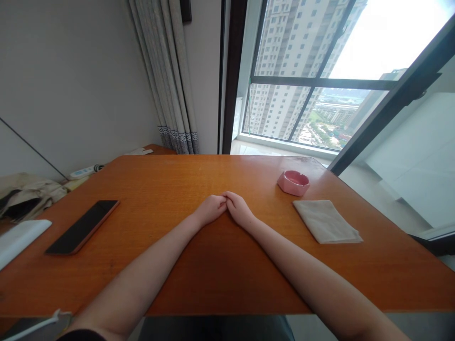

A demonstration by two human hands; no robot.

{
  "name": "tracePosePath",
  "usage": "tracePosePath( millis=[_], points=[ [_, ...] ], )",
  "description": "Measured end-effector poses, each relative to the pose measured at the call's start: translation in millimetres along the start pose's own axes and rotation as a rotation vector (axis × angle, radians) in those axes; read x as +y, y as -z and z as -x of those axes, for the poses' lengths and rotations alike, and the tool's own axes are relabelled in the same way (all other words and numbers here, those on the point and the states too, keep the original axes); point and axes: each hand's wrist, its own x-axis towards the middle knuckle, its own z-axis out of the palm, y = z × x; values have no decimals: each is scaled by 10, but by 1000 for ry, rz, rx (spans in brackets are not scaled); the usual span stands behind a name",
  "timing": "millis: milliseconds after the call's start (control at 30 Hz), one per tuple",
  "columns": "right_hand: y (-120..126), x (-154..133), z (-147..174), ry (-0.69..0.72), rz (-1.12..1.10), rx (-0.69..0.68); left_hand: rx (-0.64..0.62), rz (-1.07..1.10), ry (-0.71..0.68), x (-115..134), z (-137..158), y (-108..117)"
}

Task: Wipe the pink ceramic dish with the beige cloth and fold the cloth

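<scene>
My left hand (211, 209) and my right hand (240, 208) rest together on the middle of the wooden table (170, 184), touching at the fingers. Both have their fingers curled in, and no object shows in either; the undersides are hidden. To the right of my right hand lies a folded beige cloth (325, 220). Just behind that cloth stands a pink ashtray (293, 183) with notches in its rim. On the left side of the table, apart from my left hand, a phone (83, 227) lies with its dark screen up.
A white object (23, 239) sits at the table's left edge. Beyond it are a crumpled beige fabric item (39, 192) and a white power strip (83, 172). A grey curtain (174, 85) hangs behind the table, with a large window (316, 81) to its right.
</scene>
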Motion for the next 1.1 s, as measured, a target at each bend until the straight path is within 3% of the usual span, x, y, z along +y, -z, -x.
tracePosePath(
  millis=[133, 333, 667, 833, 900, 1000, 1100],
  points=[
    [38, 40, 1, -50, 5, -23, -8, 27, -1, -5, -14, -28],
    [2, 29, -8, -42, 121, -53, -20, -99, -17, -39, -7, -18],
    [-5, 52, 1, -40, 103, -55, -27, -150, -35, -49, -16, -41],
    [144, 43, -50, 51, 67, -115, -52, -244, -38, -42, -11, -8],
    [389, 75, -96, 101, 98, -26, -64, -319, -56, -40, -10, 21],
    [905, 224, -112, 77, 277, 324, -86, -365, -72, -39, -9, 60],
    [1344, 476, -5, -207, 572, 579, -84, -319, -39, -40, -9, 73]
  ],
)
